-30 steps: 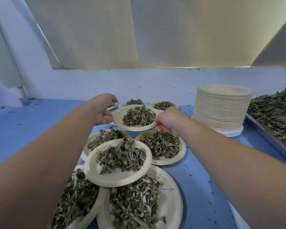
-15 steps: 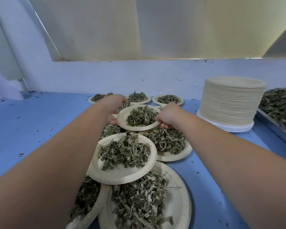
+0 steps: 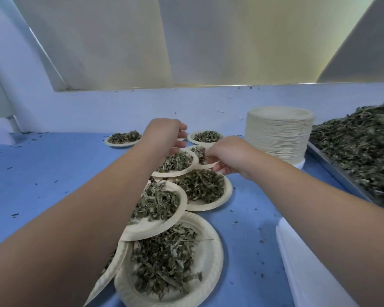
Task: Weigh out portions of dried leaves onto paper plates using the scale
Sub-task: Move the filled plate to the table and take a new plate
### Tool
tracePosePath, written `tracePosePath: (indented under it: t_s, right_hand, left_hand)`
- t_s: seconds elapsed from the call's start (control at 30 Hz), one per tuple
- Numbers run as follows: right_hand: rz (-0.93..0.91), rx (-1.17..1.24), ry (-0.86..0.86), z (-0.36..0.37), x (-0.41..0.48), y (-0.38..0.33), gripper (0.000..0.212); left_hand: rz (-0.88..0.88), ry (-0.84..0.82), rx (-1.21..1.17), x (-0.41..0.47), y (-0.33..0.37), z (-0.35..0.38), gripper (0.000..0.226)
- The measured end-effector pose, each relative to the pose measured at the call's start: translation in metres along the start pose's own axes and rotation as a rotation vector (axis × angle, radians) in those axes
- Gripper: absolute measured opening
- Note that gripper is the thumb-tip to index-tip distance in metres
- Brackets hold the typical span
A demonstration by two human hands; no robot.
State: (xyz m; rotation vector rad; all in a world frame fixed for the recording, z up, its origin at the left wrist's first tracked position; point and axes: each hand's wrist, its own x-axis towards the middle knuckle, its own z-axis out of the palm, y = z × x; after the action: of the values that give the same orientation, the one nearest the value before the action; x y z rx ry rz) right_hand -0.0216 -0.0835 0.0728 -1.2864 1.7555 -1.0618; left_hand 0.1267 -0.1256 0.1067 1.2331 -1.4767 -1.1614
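A paper plate of dried leaves (image 3: 175, 162) lies on top of other filled plates in the middle of the blue table (image 3: 53, 173). My left hand (image 3: 165, 135) hovers over its far left rim, fingers loosely curled, and I see nothing held in them. My right hand (image 3: 227, 157) sits just right of that plate, loosely curled, its fingertips close to a plate behind (image 3: 200, 152). Several more filled plates overlap toward me, one (image 3: 160, 204) in front and the nearest one (image 3: 171, 260) below it. No scale display is visible.
A tall stack of unused paper plates (image 3: 279, 134) stands at the back right. A metal tray (image 3: 333, 171) heaped with loose dried leaves (image 3: 364, 147) runs along the right edge. A white flat object (image 3: 308, 269) lies at the lower right. Two filled plates (image 3: 122, 138) (image 3: 205, 136) sit by the wall.
The plate both hands carried by its rim has come down onto the overlapping plates. Both hands have loosened from its rim and lifted slightly.
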Motion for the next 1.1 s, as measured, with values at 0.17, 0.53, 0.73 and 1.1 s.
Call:
tracePosePath:
  t_s: [0.17,0.53,0.73,1.1]
  right_hand:
    - [-0.083,0.256,0.049,-0.062,-0.061,0.019,0.006]
    - [-0.068,0.531,0.436,-0.196,-0.130,0.136,0.017]
    - [-0.145,0.538,0.412,-0.194,-0.122,0.149,0.025]
    - [-0.080,0.469,0.414,-0.196,-0.115,0.159,0.025]
  left_hand:
    - [0.071,-0.179,0.074,-0.027,0.022,0.060,0.014]
    - [0.619,-0.135,0.751,-0.020,0.050,0.151,0.023]
    - [0.657,-0.077,0.851,-0.008,0.052,0.192,0.023]
    - [0.527,-0.362,1.305,0.013,0.099,0.207,0.034]
